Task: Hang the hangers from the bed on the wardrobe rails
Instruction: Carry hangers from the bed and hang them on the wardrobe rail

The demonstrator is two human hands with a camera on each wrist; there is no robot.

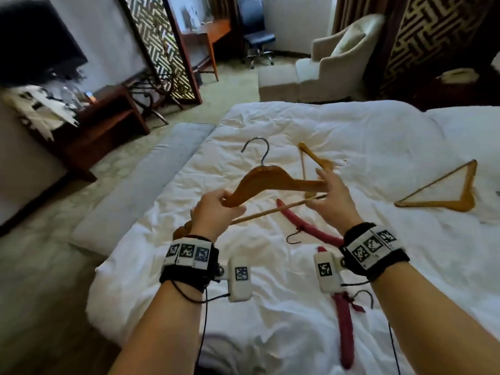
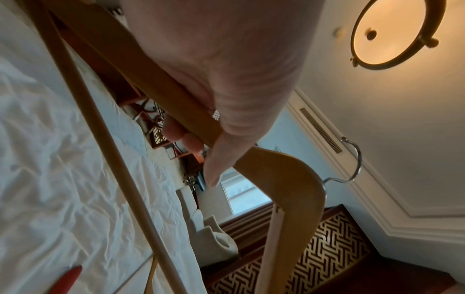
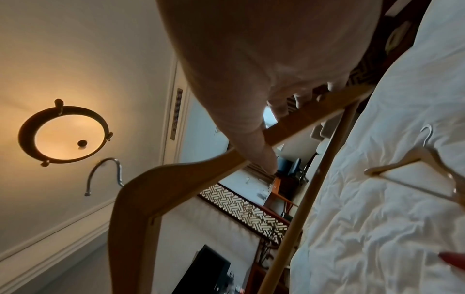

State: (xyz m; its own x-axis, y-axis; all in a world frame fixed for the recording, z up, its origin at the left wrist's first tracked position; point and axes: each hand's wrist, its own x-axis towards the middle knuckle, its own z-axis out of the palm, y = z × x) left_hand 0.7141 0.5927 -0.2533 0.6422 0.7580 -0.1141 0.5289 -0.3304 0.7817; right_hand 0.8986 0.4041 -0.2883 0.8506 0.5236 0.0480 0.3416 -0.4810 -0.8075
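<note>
Hanger (image 1: 270, 182), wooden, is lifted above the bed (image 1: 378, 136); left hand (image 1: 216, 209) and right hand (image 1: 331, 197) grip clamped on its ends. Next, probably: carry to wardrobe rail.

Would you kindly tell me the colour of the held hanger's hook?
Silvery metal; the hook shows best in the head view.

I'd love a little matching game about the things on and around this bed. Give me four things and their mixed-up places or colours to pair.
Things:
1. held hanger
2. red hanger
3. armchair
4. office chair

Descriptions:
A. dark blue, by the desk
B. lifted above the bed, one hand at each end
C. lying on the white cover
D. pale, beyond the bed

Pairs: 1-B, 2-C, 3-D, 4-A
</note>
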